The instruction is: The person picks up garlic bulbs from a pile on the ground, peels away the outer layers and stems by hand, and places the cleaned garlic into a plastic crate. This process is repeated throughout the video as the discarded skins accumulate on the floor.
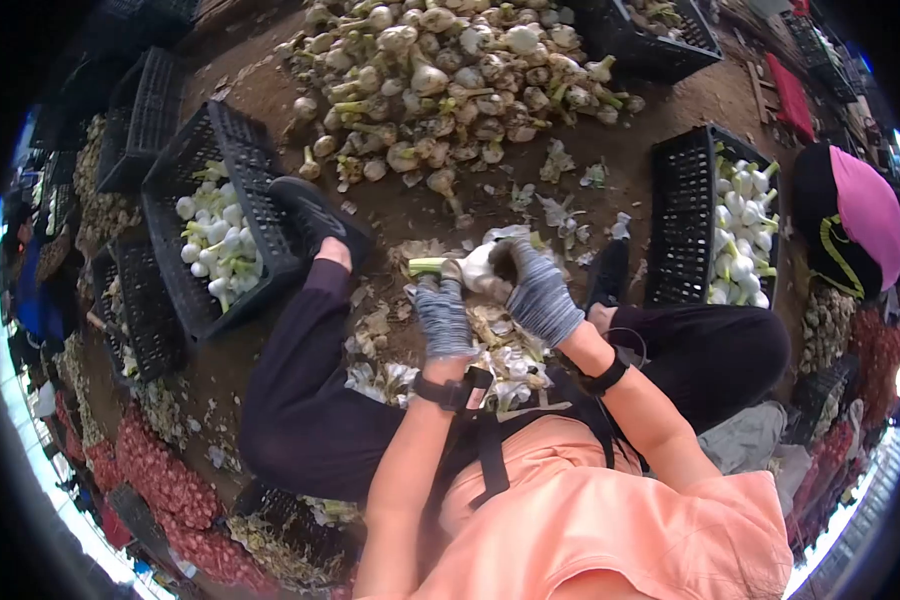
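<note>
A garlic bulb with a green stem pointing left is held between my gloved hands, above the ground between my legs. My left hand grips it near the stem, fingers closed. Wrapped over the bulb's right side is my right hand, its fingers curled. Loose peeled skins lie beneath my hands. Beyond them rises a large heap of unpeeled garlic.
Black crates with cleaned white garlic stand at the left and right. Another crate is at the top right. Beside the right crate is a pink and black item. Red net sacks lie at the lower left.
</note>
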### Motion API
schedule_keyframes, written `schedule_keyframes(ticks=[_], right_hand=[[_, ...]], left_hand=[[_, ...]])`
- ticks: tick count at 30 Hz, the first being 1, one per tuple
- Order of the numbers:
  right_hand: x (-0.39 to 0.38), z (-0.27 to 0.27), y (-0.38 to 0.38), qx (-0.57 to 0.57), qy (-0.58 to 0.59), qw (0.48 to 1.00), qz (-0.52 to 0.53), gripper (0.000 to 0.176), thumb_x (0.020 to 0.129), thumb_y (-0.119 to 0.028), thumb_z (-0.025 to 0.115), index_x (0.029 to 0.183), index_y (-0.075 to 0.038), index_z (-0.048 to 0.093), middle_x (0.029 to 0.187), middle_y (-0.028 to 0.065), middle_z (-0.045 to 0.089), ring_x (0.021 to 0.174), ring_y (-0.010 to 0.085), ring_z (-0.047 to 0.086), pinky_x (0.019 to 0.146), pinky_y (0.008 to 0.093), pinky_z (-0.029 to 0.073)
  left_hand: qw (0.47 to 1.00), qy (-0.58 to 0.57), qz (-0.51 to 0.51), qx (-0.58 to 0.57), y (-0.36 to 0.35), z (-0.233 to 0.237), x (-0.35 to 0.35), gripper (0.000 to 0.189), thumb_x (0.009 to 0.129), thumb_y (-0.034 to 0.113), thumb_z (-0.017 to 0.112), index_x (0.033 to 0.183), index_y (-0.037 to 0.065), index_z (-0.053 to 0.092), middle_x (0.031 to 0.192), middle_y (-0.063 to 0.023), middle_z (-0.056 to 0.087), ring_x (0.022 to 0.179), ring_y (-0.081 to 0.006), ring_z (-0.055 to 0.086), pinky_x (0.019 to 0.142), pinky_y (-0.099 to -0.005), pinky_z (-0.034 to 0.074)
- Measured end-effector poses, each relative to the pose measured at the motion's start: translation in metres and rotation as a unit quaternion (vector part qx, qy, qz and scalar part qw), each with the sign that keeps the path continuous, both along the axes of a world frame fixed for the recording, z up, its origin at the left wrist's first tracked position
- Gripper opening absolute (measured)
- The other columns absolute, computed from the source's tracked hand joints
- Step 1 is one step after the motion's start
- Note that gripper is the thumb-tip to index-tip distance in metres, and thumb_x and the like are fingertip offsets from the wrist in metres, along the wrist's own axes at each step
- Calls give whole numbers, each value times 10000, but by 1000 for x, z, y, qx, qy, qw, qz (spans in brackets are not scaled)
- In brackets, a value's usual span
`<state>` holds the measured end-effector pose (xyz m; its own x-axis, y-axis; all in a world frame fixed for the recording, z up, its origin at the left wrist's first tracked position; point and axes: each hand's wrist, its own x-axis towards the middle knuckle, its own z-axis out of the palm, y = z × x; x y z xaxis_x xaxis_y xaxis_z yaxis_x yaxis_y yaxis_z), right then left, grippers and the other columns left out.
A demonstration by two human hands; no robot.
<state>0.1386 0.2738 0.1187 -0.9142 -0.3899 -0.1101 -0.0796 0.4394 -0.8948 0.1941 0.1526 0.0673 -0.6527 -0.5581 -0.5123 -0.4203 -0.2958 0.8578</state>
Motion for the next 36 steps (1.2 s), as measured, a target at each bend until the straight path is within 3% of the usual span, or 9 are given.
schedule_keyframes(ticks=[4,10,14,16,19,30,32,33,36], right_hand=[[-15,-56,6,-155,-268,946,-99,184,743,-16,619,888,-12,505,759,75,571,693,156,539,652,281,454],[-16,-108,33,244,-138,947,154,328,847,-242,565,1104,-40,551,972,153,611,901,217,579,778,308,446],[-16,-70,14,-149,-329,932,28,487,858,-339,552,1244,-60,450,1105,128,559,1034,244,539,855,334,450],[-26,-28,6,-442,-499,745,-29,550,836,-314,580,1288,-76,377,1082,151,550,984,251,558,802,328,492],[-60,-30,37,-548,-522,650,-68,508,772,-176,610,1198,-2,397,1060,184,523,853,249,583,684,293,530],[-89,-37,268,-776,-112,513,-349,596,714,-296,646,1192,7,459,922,35,550,735,146,500,686,271,453],[-93,-43,241,-770,-152,541,-304,486,762,-322,607,1117,-15,479,867,24,540,686,129,481,648,258,442],[-96,-46,221,-758,-197,566,-256,394,810,-348,569,1042,-37,499,811,12,529,638,111,461,610,246,430],[-99,-76,155,-466,-315,739,-371,232,849,-313,560,936,-98,547,734,-5,535,539,79,460,450,204,392]], left_hand=[[947,126,127,266,-18,1,3,222,868,198,563,968,1,551,893,-70,585,770,-134,566,687,-261,486],[844,198,247,433,-89,23,-2,276,869,216,514,1086,47,528,1057,-82,592,918,-204,590,699,-315,524],[972,178,123,91,-65,43,-17,321,856,265,574,1087,49,517,990,-49,579,872,-146,571,729,-271,499],[986,10,-129,-108,-44,44,-29,363,844,217,597,1136,28,492,991,-49,574,871,-131,550,778,-259,474],[971,171,-155,67,-7,2,-55,463,770,72,671,1175,1,458,1001,-64,562,858,-124,533,786,-250,455],[939,-6,-133,-316,-119,-177,-172,777,617,153,743,1283,36,360,1268,-225,405,1180,-336,387,995,-349,317],[981,119,-99,-121,-154,-302,-195,781,624,148,756,1280,16,354,1242,-204,445,1146,-298,433,980,-337,331],[859,-83,-177,-474,-108,-169,-192,776,563,165,731,1255,45,401,1242,-234,427,1172,-350,391,970,-362,345],[870,-99,-185,-445,-104,-141,-187,659,670,178,726,1227,2,421,1071,-161,564,910,-266,554,843,-300,444]])
